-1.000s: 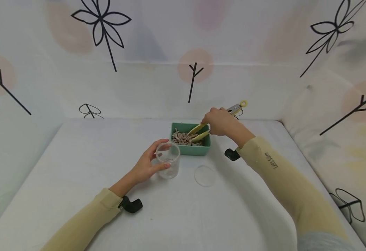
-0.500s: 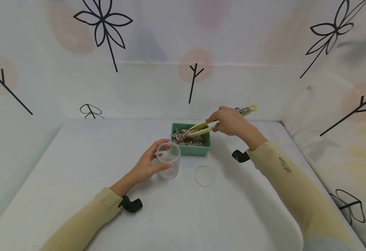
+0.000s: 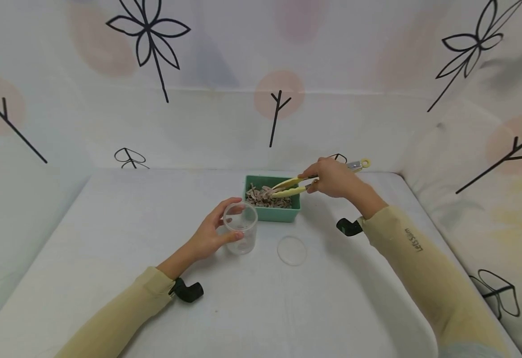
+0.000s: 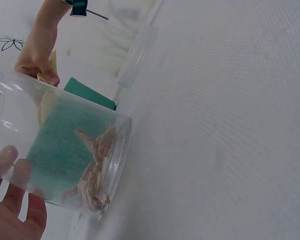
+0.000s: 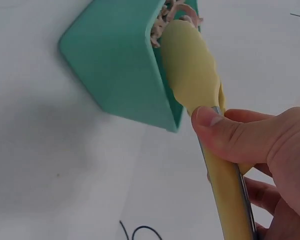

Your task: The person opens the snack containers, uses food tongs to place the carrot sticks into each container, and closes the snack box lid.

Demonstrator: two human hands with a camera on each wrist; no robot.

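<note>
My left hand point(image 3: 207, 233) grips a clear plastic cup point(image 3: 239, 243) that stands upright on the table, thumb in front and fingers around the far side. Through its wall, the left wrist view shows some brownish-pink shredded strips point(image 4: 92, 187) at the bottom. My right hand point(image 3: 332, 178) holds a pair of yellow-and-silver tongs point(image 3: 289, 192) partway along their arms, slanting down to the left. Their tips are in a green rectangular box point(image 3: 278, 215) amid more shredded strips point(image 3: 256, 196). Whether the tips pinch any strips, I cannot tell.
A clear round lid point(image 3: 292, 250) lies flat on the white table point(image 3: 243, 308), right of the cup and in front of the box. Behind the table hangs a pale cloth backdrop point(image 3: 211, 124) with drawn plants. Black wrist devices sit on both sleeves.
My right hand has moved to the right with the tongs, which now lie at a flatter slant over the box. My left hand and the cup have stayed in place.
</note>
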